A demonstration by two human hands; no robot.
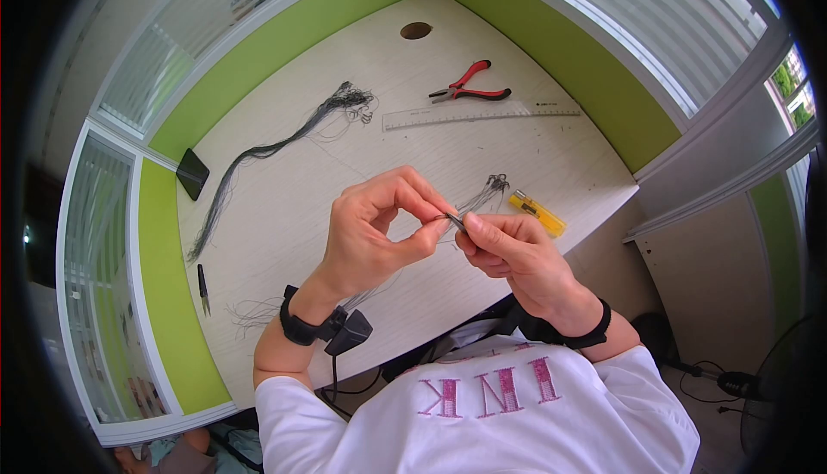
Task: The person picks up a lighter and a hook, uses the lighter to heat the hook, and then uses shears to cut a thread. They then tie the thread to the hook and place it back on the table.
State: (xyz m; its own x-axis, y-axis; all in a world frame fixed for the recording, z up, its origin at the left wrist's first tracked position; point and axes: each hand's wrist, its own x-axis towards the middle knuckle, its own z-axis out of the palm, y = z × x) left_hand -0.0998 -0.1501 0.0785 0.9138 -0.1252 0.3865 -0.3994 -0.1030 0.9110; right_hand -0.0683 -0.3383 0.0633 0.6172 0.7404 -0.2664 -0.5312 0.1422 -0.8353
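Two bare hands are held up over one pale desk (284, 224), fingertips nearly meeting. By the right hand (521, 258), one small, slim, dark piece (458, 223) is grasped between thumb and bent fingers, its tip directed at the left hand (357, 226). The left thumb and forefinger are closed in a pinch right at that tip; what is caught between them is too small to be told. Two bunches of dark strands can be counted on the desk: one long bunch (277, 148) stretched along the left side, its tangled end at the top, and one shorter bunch (493, 184) placed just beyond the right hand. Loose strands (256, 312) are also spread beside the left wrist; whether they belong to the shorter bunch cannot be told. One yellow lighter (538, 213) is seen near the right hand. Farther back, one clear ruler (482, 115) is laid below one pair of red-handled pliers (470, 84), whose handles are spread. Near the left edge, one flat black object (192, 174) and one dark pointed tool (203, 289) are seen. Two black wristbands are worn, one (300, 319) on the left wrist, one (593, 326) on the right.
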